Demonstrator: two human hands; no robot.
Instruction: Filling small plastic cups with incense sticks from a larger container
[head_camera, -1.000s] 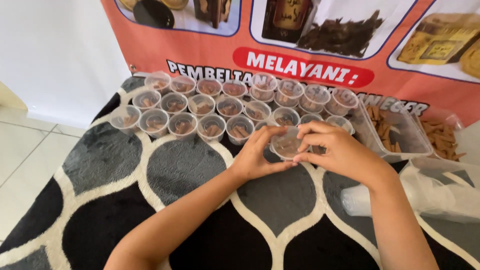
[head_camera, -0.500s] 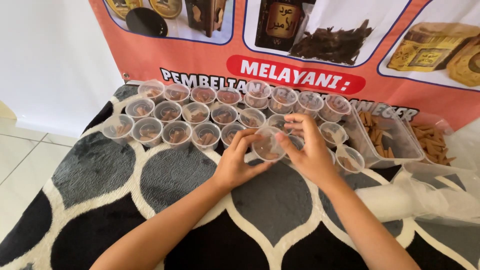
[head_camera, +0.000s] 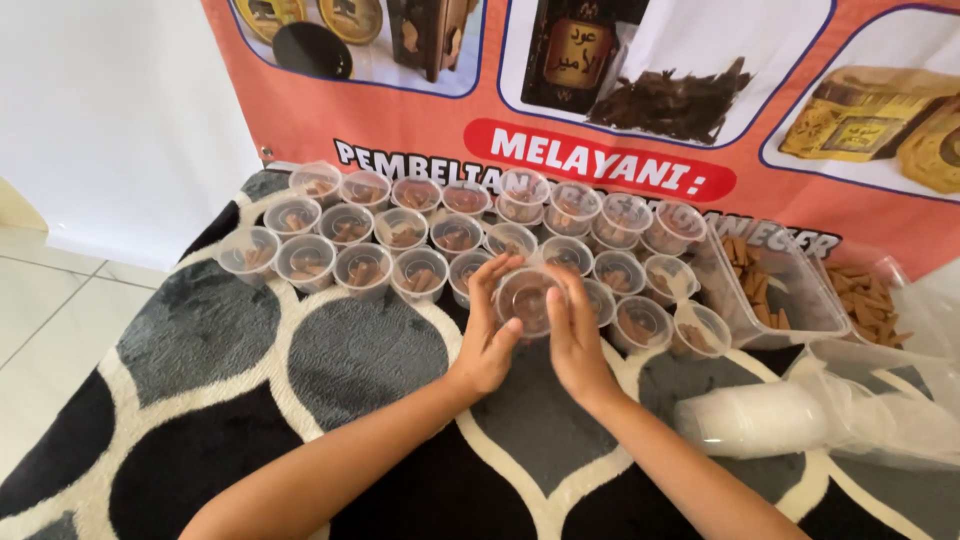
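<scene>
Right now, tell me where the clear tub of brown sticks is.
In the head view, the clear tub sits right of centre on the patterned rug, just right of the rows of small lidded cups, below the banner.

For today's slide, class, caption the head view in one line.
Both hands, left hand and right hand, cup a small clear plastic cup over a patterned rug.

Left hand (head_camera: 487, 335), right hand (head_camera: 573, 335) cupped together, fingers (head_camera: 492, 283) upright.

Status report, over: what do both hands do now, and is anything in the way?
Left hand and right hand both grip one small cup, above the rug. Filled cups crowd close behind it. Tray of sticks at right, apart.
</scene>
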